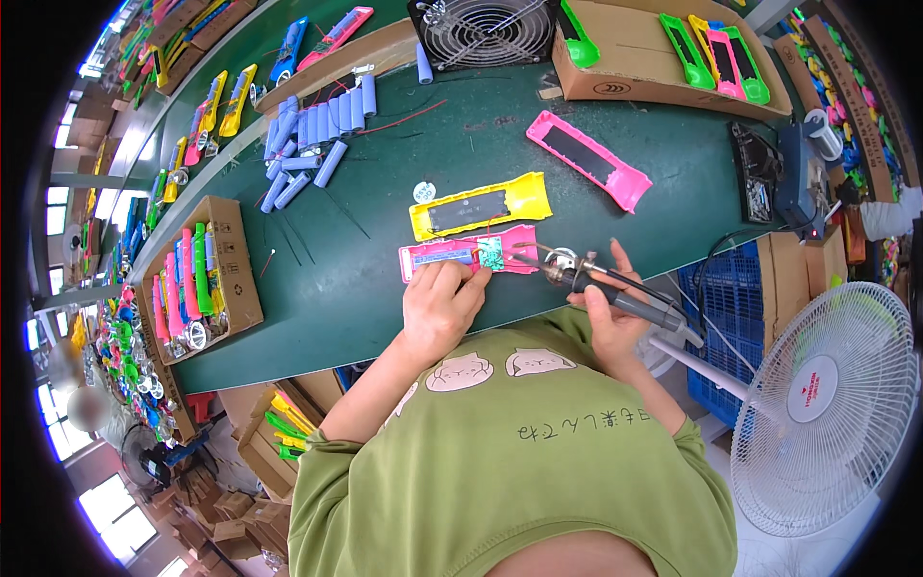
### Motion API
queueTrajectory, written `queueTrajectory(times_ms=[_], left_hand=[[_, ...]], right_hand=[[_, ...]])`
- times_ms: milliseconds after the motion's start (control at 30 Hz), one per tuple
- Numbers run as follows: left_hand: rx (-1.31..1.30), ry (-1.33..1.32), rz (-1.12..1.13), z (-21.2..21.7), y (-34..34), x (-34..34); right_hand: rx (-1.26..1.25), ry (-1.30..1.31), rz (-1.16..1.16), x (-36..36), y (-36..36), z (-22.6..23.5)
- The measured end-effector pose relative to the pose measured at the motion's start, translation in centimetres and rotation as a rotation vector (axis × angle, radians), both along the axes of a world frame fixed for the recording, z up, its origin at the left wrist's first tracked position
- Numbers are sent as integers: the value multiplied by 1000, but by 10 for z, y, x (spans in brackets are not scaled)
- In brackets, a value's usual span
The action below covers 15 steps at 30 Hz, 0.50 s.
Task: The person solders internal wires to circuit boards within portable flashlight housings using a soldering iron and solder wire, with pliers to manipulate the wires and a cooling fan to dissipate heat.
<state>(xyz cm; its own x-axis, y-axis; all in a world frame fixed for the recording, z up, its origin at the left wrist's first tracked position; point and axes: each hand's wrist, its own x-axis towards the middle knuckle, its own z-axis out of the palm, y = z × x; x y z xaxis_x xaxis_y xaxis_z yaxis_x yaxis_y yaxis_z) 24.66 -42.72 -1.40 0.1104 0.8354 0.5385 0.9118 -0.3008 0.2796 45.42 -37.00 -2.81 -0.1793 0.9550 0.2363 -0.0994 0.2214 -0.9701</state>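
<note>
A pink plastic casing (pixel 521 240) lies in front of me, holding a blue cylindrical battery (pixel 440 258) and a small green circuit board (pixel 490 253) with thin wires. My left hand (pixel 443 300) is closed at the casing's near edge, fingertips together beside the board; whatever they pinch is hidden. My right hand (pixel 615 317) grips a soldering iron (pixel 630 304) with a metal solder-feed attachment, its tip pointing left at the board. Just beyond lies a yellow casing (pixel 529 197) with a dark panel. Farther right rests another pink casing (pixel 615 183).
Loose blue batteries (pixel 332 115) are heaped at the back left, with wires around them. A black fan (pixel 488 35) stands at the back beside a cardboard box (pixel 615 85) of casings. Another box (pixel 231 260) sits left. A white fan (pixel 817 394) and blue crate (pixel 726 288) are right.
</note>
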Motion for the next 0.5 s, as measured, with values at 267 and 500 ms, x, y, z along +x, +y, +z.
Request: queueTrajectory(times_ms=[267,500], left_hand=[[7,-144,188,13,10,-7],[-353,-69,314,0,49,-69]], right_hand=[[248,-62,-121,19,26,0],[485,-354,-252,28,59,6]])
